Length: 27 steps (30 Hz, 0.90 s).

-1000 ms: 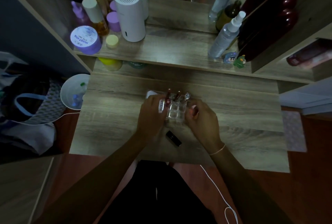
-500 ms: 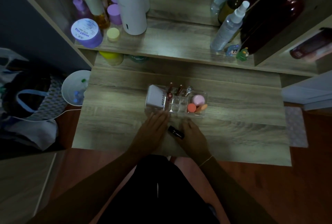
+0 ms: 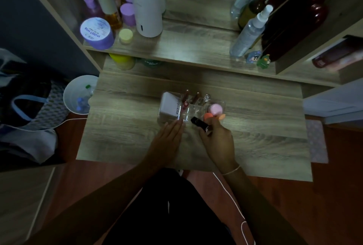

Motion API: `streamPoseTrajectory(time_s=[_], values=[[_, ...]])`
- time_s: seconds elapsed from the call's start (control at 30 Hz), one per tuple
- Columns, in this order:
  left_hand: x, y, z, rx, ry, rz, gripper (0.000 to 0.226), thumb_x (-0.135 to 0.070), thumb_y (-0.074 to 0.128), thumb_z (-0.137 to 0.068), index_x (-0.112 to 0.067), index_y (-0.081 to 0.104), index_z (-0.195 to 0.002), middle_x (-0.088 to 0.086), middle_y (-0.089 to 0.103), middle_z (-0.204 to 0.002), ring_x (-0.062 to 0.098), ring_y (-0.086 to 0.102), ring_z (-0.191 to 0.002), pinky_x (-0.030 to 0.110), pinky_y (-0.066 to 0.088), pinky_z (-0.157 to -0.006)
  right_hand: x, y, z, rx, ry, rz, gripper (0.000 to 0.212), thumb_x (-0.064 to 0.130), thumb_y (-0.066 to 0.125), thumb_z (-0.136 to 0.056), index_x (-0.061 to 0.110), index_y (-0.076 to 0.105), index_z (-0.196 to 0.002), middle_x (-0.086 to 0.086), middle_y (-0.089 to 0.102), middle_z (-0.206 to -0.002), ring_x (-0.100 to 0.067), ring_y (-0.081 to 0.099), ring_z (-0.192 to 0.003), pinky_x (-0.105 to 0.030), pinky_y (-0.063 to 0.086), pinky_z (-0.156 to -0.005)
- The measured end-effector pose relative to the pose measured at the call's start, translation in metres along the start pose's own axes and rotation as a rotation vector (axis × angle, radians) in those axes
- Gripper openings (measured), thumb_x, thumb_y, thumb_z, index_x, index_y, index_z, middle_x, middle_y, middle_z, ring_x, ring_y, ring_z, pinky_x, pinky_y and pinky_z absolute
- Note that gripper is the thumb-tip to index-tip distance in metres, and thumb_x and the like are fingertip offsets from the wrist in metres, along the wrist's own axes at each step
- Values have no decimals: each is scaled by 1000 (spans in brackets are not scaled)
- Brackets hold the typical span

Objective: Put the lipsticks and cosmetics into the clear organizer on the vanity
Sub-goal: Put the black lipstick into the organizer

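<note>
The clear organizer stands mid-vanity. It holds a white box at its left, two dark red lip tubes and a clear-capped item at the back, and pink and orange sponges at its right. My right hand grips a black lipstick, tilted just over the organizer's front edge. My left hand lies flat on the wood, fingers straight, fingertips at the organizer's front left corner.
A raised shelf behind carries a white cylinder device, a purple jar, several bottles at left and spray bottles at right. A white bin sits left of the vanity. A white cable hangs by my right arm.
Both hands let go of the organizer and drew back. My right hand picked the black lipstick off the vanity and raised it toward the organizer's front; my left stayed flat.
</note>
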<state>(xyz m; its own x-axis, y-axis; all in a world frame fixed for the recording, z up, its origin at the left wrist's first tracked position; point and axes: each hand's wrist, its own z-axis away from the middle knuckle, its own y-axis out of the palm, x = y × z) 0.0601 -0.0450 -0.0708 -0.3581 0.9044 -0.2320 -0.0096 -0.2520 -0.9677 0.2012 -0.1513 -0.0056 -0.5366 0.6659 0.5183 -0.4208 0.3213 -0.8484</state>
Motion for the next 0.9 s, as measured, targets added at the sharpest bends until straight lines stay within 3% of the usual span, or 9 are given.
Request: streamPoseTrajectory(time_s=[0.17, 0.4, 0.6, 0.9], values=[[0, 0, 1, 35, -8, -1, 57, -23, 42, -87, -4, 39, -141, 15, 43, -147, 29, 39, -137, 50, 34, -111, 22, -5, -27, -53, -4, -47, 22, 26, 67, -87, 12, 61, -103, -10, 68, -99, -27, 68, -81, -35, 54, -68], [0, -2, 1, 31, -22, 8, 54, -21, 38, -88, -7, 41, -140, 12, 44, -147, 27, 41, -136, 49, 37, -110, 28, 5, -45, 30, -55, 86, 22, 19, 63, -88, 13, 62, -109, -9, 68, -102, -27, 59, -100, -37, 52, -72], [-3, -6, 3, 0, -35, 34, 56, -22, 48, -85, -7, 44, -139, 11, 45, -146, 26, 42, -135, 48, 38, -109, 28, 8, -51, 84, -119, 242, 26, 13, 57, -91, 14, 60, -117, -8, 67, -109, -30, 60, -100, -39, 52, -67], [-2, -5, 4, 59, -49, 20, 59, -22, 50, -87, -7, 36, -143, 11, 39, -150, 26, 36, -139, 51, 32, -112, 31, 15, -58, 90, -158, 264, 26, 9, 58, -90, 11, 63, -116, -13, 69, -113, -31, 67, -95, -35, 53, -72]])
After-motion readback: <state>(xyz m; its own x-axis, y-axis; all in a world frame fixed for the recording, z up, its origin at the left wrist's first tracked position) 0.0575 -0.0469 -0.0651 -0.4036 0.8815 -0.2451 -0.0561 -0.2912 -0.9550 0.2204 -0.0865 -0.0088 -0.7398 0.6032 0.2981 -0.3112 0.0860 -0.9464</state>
